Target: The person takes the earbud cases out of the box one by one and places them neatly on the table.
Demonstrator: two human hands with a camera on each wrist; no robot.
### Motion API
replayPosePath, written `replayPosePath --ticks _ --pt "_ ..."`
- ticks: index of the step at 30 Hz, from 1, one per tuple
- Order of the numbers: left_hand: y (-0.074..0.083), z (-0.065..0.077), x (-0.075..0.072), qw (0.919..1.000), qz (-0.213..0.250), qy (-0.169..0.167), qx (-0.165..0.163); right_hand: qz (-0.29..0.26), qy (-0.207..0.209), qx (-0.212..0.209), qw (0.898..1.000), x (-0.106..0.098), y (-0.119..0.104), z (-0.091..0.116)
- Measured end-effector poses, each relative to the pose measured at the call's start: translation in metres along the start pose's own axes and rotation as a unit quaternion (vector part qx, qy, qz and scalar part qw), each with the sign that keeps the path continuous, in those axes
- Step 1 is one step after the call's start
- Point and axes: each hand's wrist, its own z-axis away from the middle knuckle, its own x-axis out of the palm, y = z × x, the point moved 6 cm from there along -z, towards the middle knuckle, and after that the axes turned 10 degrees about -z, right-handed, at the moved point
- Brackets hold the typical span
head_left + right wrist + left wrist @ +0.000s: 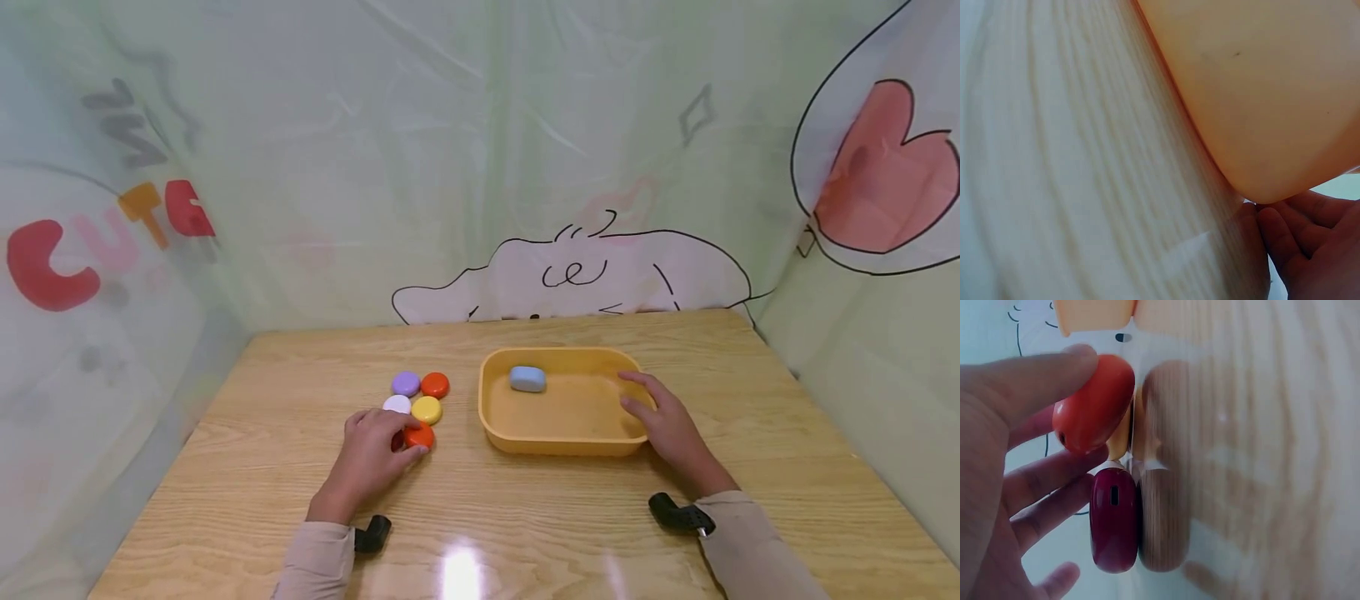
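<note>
My left hand [375, 450] pinches an orange-red rounded disc [419, 436] between thumb and fingers. The disc is tilted, with a small dark slot at one end in the left wrist view. Right below it there, close to the other fingertips, a dark red disc [1114, 520] sits on the table with a black slot in its side. My right hand [678, 429] holds the right end of a yellow-orange tray [558, 445], thumb and index finger over the rim. In the right wrist view, other fingers [1282, 234] lie against the outside of its corner.
A light blue rounded piece [527, 379] lies in the tray's far left part. Beyond my left hand are a purple disc [406, 383], a red disc [435, 385], a white disc [397, 404] and a yellow disc [427, 410]. Printed curtains [360, 167] surround the wooden table [300, 375].
</note>
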Motion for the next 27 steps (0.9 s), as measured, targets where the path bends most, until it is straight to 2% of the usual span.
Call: replayPosePath --ticks 4,11,27 --pt "0.0021 -0.0011 0.0001 0.9999 -0.011 -0.004 0.006 -0.001 0.002 0.003 1.0 -0.0009 0.0006 -0.0007" --pt "0.0018 0.001 0.0021 0.9997 -0.021 -0.012 -0.002 -0.003 0.0 0.007 1.0 -0.0004 0.0007 -0.0001" --pt "0.0033 0.0025 0.0043 0.9995 0.019 0.01 0.024 -0.003 0.002 0.004 1.0 0.0003 0.0025 0.0005"
